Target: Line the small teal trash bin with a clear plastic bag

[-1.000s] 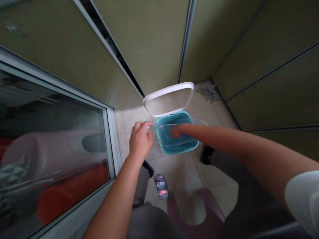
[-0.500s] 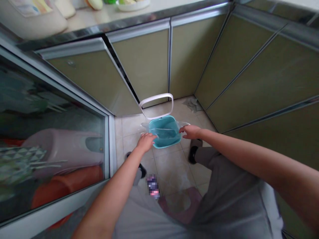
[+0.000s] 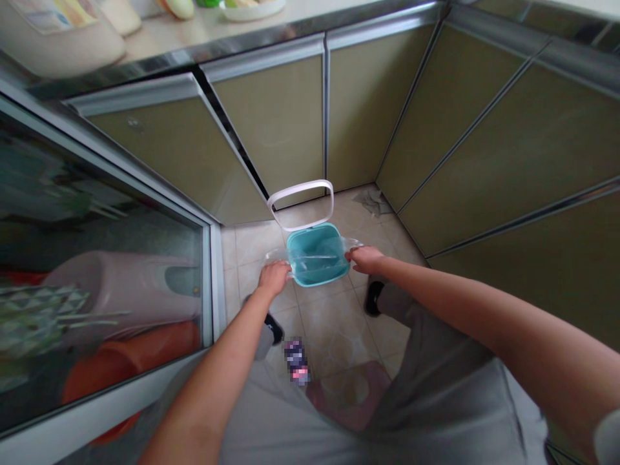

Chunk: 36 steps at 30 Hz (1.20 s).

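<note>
On the tiled floor stands a teal trash can (image 3: 322, 282), its pale pink rim frame (image 3: 300, 188) tipped up at the back. A clear plastic bag (image 3: 314, 259) stretches across the can's mouth and hangs past both sides. My left hand (image 3: 274, 278) is closed on the bag at the can's left edge. At the right edge my right hand (image 3: 365, 258) pinches the other side of the bag. The bag's lower part inside the can is hard to make out.
Beige cabinet doors (image 3: 271, 123) rise behind and to the right, one slightly ajar. A sliding glass door (image 3: 208, 284) is at left. A crumpled grey cloth (image 3: 372, 200) lies in the corner. A blurred-out item (image 3: 296, 361) is on the floor between my legs.
My left hand has moved left, from over the can's opening to its edge, drawing the bag taut. The right hand has shifted slightly and closed on the bag.
</note>
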Each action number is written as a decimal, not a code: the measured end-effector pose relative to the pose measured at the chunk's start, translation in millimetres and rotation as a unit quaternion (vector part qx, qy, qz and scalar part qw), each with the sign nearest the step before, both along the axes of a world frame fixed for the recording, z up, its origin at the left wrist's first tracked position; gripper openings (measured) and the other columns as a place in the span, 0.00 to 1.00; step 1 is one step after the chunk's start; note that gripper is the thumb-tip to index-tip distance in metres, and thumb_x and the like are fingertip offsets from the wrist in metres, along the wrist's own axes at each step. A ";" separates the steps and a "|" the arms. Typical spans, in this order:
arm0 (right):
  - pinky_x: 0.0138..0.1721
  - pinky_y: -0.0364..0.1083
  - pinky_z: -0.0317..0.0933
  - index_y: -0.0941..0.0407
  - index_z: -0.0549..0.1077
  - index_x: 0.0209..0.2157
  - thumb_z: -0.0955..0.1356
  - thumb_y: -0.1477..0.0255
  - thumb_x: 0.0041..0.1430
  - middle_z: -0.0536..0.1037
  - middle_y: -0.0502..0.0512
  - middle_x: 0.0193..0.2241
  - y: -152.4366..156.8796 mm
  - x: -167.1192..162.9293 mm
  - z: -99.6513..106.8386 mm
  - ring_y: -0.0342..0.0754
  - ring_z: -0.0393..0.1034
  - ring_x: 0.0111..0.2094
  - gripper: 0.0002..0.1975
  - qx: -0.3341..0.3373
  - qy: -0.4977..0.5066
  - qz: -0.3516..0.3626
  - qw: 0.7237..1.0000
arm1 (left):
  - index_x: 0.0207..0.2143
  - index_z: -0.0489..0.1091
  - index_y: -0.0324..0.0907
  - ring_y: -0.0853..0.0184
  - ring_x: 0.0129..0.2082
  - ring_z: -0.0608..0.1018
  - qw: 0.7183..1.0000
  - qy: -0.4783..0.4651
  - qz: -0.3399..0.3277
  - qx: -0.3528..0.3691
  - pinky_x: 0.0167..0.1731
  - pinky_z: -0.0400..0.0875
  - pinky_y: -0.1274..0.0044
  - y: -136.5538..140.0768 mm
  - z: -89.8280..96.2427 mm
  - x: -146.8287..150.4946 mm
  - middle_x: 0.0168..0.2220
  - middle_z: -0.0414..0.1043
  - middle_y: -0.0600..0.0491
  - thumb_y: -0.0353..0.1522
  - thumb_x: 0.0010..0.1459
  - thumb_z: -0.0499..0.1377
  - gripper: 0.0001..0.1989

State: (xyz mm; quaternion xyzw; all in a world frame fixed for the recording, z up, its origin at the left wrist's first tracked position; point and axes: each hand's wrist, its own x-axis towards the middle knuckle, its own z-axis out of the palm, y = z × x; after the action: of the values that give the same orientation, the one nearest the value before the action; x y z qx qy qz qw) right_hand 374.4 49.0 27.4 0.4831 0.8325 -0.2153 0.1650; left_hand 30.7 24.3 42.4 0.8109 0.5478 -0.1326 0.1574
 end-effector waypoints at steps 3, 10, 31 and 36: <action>0.48 0.50 0.66 0.52 0.74 0.54 0.70 0.68 0.62 0.78 0.63 0.51 -3.3 -5.0 -3.4 0.58 0.75 0.50 0.19 0.023 -0.008 0.005 1.000 | 0.46 0.80 0.45 0.54 0.50 0.78 1.000 -0.009 0.015 -0.011 0.48 0.70 0.68 -0.2 -2.4 -2.7 0.49 0.78 0.46 0.30 0.63 0.61 0.11; 0.47 0.52 0.65 0.55 0.74 0.52 0.60 0.76 0.69 0.79 0.67 0.47 -3.0 -11.0 -10.0 0.57 0.76 0.46 0.17 0.020 -0.035 0.025 0.999 | 0.42 0.80 0.47 0.58 0.46 0.79 0.999 -0.038 0.030 -0.017 0.45 0.71 0.71 -3.6 -5.3 -2.5 0.47 0.79 0.49 0.34 0.63 0.61 0.09; 0.44 0.46 0.65 0.53 0.82 0.39 0.69 0.71 0.59 0.82 0.62 0.41 -14.4 -0.9 -22.1 0.55 0.76 0.43 0.09 -0.037 -0.022 -0.051 0.998 | 0.30 0.78 0.44 0.63 0.40 0.77 0.993 -0.098 0.015 -0.064 0.40 0.66 0.75 -24.5 -46.7 -13.1 0.38 0.78 0.52 0.25 0.55 0.59 0.08; 0.39 0.45 0.64 0.52 0.83 0.36 0.69 0.71 0.57 0.83 0.58 0.39 -2.4 -0.2 -30.6 0.53 0.76 0.40 0.08 -0.034 -0.006 -0.091 0.995 | 0.31 0.77 0.44 0.64 0.40 0.77 0.989 -0.127 0.060 -0.054 0.40 0.67 0.75 -18.9 -59.4 -18.0 0.38 0.78 0.52 0.27 0.56 0.59 0.07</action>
State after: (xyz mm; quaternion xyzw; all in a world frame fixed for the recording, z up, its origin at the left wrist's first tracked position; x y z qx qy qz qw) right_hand 374.2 46.7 -3.2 0.5526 0.7760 -0.2547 0.1660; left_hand 12.7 5.4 -17.0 0.7772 0.5630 -0.0479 0.2769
